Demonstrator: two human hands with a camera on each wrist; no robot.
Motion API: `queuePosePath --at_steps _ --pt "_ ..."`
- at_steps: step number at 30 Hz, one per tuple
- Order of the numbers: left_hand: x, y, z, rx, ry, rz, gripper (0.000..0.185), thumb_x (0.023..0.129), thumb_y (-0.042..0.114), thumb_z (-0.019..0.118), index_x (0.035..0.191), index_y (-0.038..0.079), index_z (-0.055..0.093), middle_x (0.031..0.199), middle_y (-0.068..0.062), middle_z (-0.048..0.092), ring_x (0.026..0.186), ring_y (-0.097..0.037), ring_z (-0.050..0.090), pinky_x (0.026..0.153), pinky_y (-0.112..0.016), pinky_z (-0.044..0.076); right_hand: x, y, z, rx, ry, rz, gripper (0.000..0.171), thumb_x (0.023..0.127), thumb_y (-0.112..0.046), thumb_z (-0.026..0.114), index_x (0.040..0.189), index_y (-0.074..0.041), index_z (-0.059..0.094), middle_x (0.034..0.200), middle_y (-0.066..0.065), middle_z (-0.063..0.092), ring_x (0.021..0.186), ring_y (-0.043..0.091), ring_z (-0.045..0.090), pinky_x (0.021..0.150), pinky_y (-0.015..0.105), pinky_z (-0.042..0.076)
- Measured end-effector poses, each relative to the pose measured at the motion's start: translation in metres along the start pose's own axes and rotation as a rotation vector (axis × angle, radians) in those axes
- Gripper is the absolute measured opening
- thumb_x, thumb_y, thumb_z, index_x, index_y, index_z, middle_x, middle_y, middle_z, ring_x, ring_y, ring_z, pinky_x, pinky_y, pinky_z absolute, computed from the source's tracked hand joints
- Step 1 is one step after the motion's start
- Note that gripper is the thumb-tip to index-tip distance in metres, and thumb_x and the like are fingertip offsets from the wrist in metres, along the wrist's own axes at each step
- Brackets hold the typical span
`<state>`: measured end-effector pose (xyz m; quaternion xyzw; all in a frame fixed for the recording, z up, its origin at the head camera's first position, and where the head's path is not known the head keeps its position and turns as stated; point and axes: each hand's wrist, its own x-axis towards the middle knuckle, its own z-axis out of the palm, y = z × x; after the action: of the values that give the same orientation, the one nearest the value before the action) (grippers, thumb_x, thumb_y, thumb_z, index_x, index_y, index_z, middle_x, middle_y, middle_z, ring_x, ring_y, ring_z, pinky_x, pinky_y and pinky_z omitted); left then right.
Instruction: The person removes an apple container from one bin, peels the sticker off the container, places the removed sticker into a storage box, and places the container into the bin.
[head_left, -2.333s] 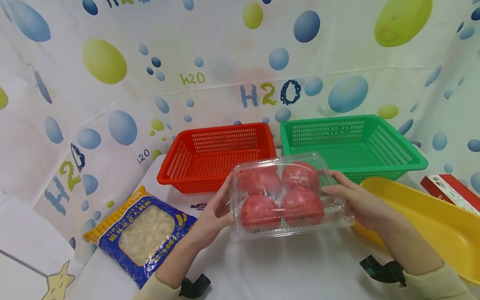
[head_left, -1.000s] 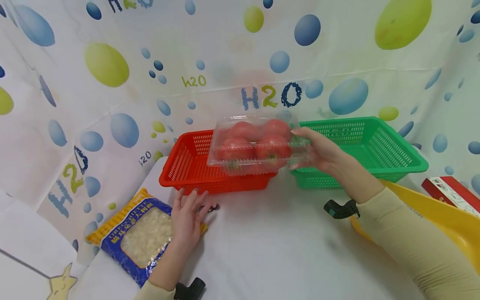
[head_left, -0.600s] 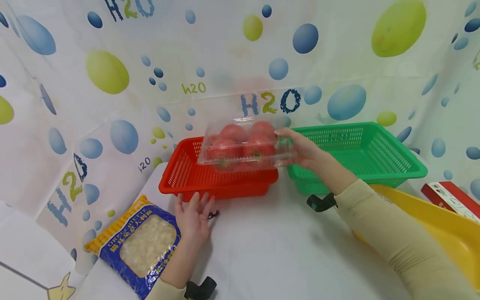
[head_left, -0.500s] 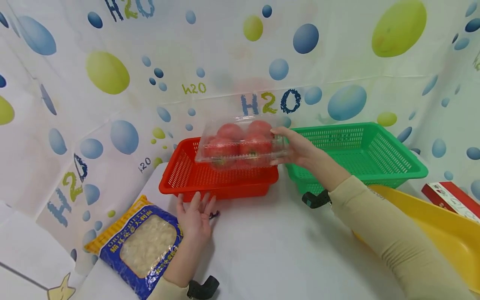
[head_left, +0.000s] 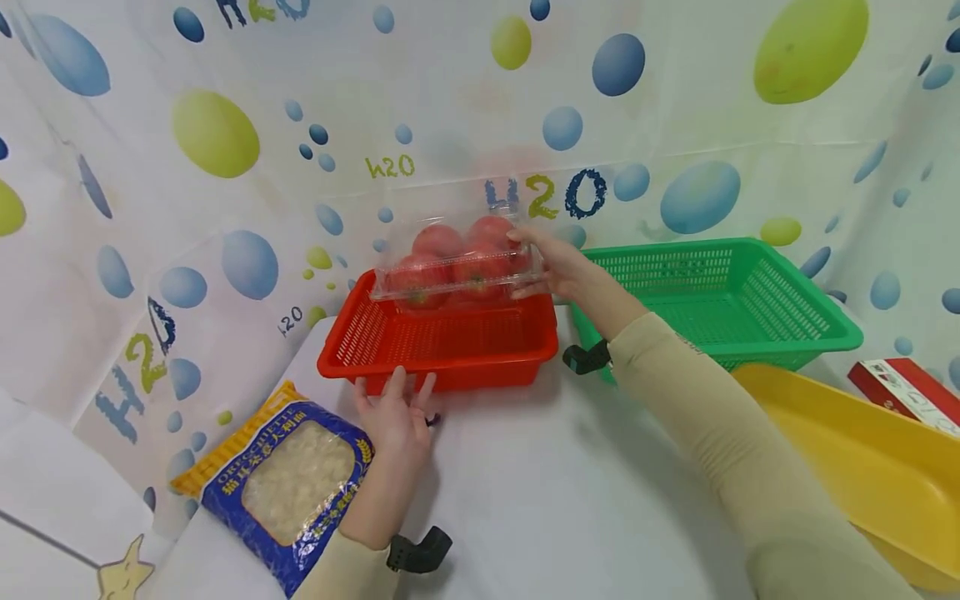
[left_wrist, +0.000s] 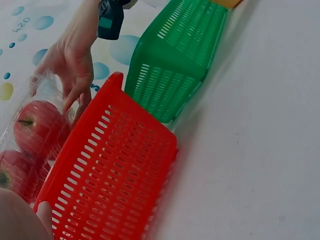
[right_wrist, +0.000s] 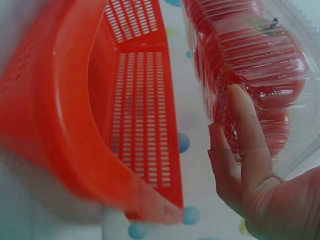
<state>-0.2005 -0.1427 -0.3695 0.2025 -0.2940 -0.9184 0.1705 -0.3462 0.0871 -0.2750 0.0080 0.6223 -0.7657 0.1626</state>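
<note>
My right hand [head_left: 558, 262] grips one end of a clear plastic clamshell box [head_left: 386, 287] holding several red apples [head_left: 438, 242]. The box hangs tilted above the back of the red plastic basket [head_left: 480, 368]. In the right wrist view, fingers [right_wrist: 250, 135] press against the ribbed side of the box, beside the basket. My left hand [head_left: 397, 425] is palm up at the basket's front side, its fingers spread and extended toward the rim. A finger [left_wrist: 45, 215] of it overlaps the rim in the left wrist view.
A green basket [head_left: 813, 337] stands to the right of the red one. Further right are a yellow tray [head_left: 885, 467] and a red and white box [head_left: 907, 392]. A blue bag of orecchiette pasta [head_left: 300, 483] lies at left. A small dark wrapped item [head_left: 432, 420] lies by my left hand.
My left hand has left the clamshell box and lies at the red basket's front. My right hand alone has carried the box left and back, from in front of the baskets to over the red one.
</note>
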Motion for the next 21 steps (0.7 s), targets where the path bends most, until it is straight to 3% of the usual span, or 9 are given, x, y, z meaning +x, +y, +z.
queuePosePath --at_steps 10,15,21 --pt "0.005 -0.003 -0.012 0.017 0.027 -0.008 0.077 0.098 0.000 0.062 0.153 0.030 0.018 0.150 -0.006 0.035 0.126 -0.030 0.055 0.083 -0.048 0.059 0.028 0.023 0.016 -0.016 -0.012 0.008 0.068 0.089 -0.039 0.074 0.143 -0.021 0.038 0.138 0.013 0.046 0.121 0.035 0.051 0.080 0.048 0.060" --pt "0.007 -0.005 -0.009 0.046 0.008 0.001 0.075 0.099 0.001 0.062 0.151 0.030 0.017 0.145 -0.007 0.038 0.124 -0.029 0.056 0.083 -0.047 0.059 0.040 0.020 0.017 -0.029 -0.027 0.017 0.070 0.089 -0.038 0.074 0.145 -0.021 0.035 0.140 0.011 0.045 0.123 0.035 0.050 0.083 0.048 0.059" --pt "0.011 0.004 -0.005 0.067 0.002 0.027 0.076 0.099 0.001 0.062 0.151 0.030 0.015 0.147 -0.007 0.037 0.126 -0.031 0.055 0.083 -0.046 0.059 0.056 0.019 0.027 -0.033 -0.047 0.024 0.067 0.090 -0.038 0.073 0.143 -0.017 0.039 0.138 0.013 0.049 0.119 0.038 0.054 0.082 0.050 0.059"
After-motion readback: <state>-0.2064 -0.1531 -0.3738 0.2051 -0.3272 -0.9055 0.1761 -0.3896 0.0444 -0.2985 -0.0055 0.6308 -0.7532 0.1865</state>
